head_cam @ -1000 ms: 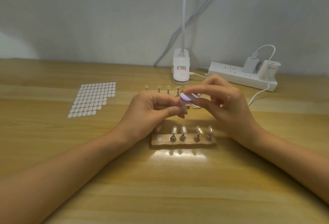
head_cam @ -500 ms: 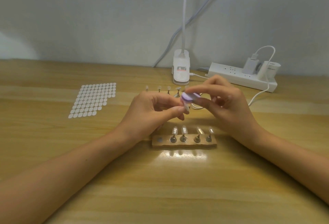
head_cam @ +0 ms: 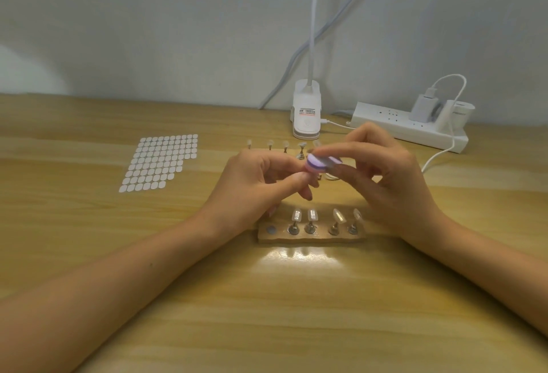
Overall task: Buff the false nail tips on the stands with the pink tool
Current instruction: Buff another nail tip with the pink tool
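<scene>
My right hand (head_cam: 385, 176) pinches the pink and purple buffing tool (head_cam: 318, 162) between thumb and fingers, above the table's middle. My left hand (head_cam: 258, 185) has its fingers curled and pinches a small nail stand just under the tool; the stand and its tip are almost hidden by the fingers. In front of both hands lies a wooden holder (head_cam: 311, 236) carrying several clear nail tips (head_cam: 311, 215) on metal stands, with one bare magnet spot at its left end. A second row of nail tips (head_cam: 285, 144) on stands shows behind my hands.
A sheet of white adhesive dots (head_cam: 160, 162) lies to the left. A white clip lamp base (head_cam: 307, 114) stands at the back, with a white power strip (head_cam: 409, 126), chargers and cables to its right along the wall.
The pink tool has slid slightly over the held nail tip, and my right hand's fingers have shifted a little. The holder and stands on the table stay put.
</scene>
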`<action>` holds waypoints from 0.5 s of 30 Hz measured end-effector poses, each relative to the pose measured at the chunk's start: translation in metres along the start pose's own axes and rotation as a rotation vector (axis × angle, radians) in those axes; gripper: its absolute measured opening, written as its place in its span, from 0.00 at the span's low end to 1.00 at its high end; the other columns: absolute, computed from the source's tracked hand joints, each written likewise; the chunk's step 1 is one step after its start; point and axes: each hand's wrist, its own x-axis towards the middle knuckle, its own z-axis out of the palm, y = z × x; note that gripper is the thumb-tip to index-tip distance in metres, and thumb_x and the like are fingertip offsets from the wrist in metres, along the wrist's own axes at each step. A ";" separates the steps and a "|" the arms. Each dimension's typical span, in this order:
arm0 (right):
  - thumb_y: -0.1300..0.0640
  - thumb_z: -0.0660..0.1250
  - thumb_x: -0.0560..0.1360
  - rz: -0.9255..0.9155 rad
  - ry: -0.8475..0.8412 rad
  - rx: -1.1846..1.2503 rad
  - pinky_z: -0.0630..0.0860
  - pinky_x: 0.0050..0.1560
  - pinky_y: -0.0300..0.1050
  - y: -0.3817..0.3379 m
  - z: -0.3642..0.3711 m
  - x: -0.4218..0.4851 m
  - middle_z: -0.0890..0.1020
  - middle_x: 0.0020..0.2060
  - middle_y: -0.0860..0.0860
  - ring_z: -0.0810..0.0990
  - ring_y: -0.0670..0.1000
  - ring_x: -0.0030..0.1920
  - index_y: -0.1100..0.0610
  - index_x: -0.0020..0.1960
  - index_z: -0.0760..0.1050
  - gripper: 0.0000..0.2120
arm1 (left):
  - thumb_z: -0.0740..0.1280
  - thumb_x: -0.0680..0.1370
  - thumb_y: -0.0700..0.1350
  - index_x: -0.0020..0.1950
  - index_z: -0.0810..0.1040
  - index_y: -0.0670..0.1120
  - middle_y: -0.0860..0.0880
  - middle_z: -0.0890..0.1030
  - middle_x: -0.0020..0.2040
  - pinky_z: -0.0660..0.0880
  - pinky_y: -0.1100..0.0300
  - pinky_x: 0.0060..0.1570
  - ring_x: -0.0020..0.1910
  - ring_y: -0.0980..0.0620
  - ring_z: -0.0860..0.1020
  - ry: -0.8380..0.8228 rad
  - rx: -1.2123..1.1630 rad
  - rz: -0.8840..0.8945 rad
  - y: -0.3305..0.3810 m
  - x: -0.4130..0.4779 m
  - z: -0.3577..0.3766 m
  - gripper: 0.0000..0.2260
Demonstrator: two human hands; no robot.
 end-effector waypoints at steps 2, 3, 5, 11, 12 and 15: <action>0.53 0.67 0.77 -0.051 -0.015 -0.032 0.70 0.36 0.35 0.000 0.000 -0.001 0.76 0.44 0.51 0.72 0.41 0.41 0.49 0.58 0.79 0.10 | 0.70 0.77 0.50 0.47 0.87 0.48 0.52 0.86 0.37 0.67 0.69 0.26 0.23 0.60 0.71 -0.008 0.035 0.015 0.000 0.000 0.000 0.08; 0.53 0.67 0.77 -0.041 -0.014 -0.031 0.70 0.36 0.37 0.000 0.000 -0.001 0.76 0.44 0.51 0.72 0.42 0.41 0.49 0.58 0.79 0.10 | 0.70 0.77 0.50 0.47 0.87 0.48 0.52 0.86 0.37 0.68 0.69 0.26 0.23 0.60 0.71 -0.008 0.042 0.016 -0.001 0.001 0.000 0.08; 0.54 0.67 0.77 0.001 0.003 -0.010 0.70 0.37 0.39 0.000 -0.001 0.000 0.77 0.44 0.51 0.74 0.44 0.42 0.49 0.58 0.79 0.10 | 0.70 0.78 0.47 0.47 0.86 0.49 0.52 0.86 0.37 0.68 0.69 0.25 0.23 0.60 0.73 -0.007 0.023 0.011 -0.001 0.001 0.000 0.06; 0.55 0.69 0.77 -0.012 -0.012 0.013 0.70 0.36 0.38 0.000 0.000 0.000 0.77 0.44 0.51 0.73 0.42 0.40 0.50 0.58 0.80 0.10 | 0.69 0.79 0.46 0.47 0.86 0.49 0.50 0.86 0.38 0.67 0.69 0.25 0.22 0.58 0.69 -0.018 -0.046 -0.027 0.000 0.002 -0.001 0.06; 0.56 0.68 0.77 0.014 0.005 0.020 0.69 0.36 0.38 0.001 -0.001 0.000 0.77 0.44 0.51 0.73 0.44 0.40 0.50 0.58 0.80 0.10 | 0.69 0.80 0.44 0.47 0.86 0.48 0.50 0.86 0.38 0.67 0.68 0.25 0.22 0.58 0.68 -0.024 -0.057 -0.033 -0.001 0.002 -0.002 0.06; 0.54 0.68 0.77 -0.045 -0.023 0.018 0.70 0.35 0.38 -0.001 0.000 -0.001 0.77 0.44 0.50 0.72 0.43 0.39 0.49 0.58 0.79 0.10 | 0.69 0.79 0.45 0.46 0.85 0.48 0.50 0.86 0.39 0.67 0.69 0.25 0.22 0.58 0.69 -0.059 -0.049 -0.029 0.001 0.001 -0.002 0.06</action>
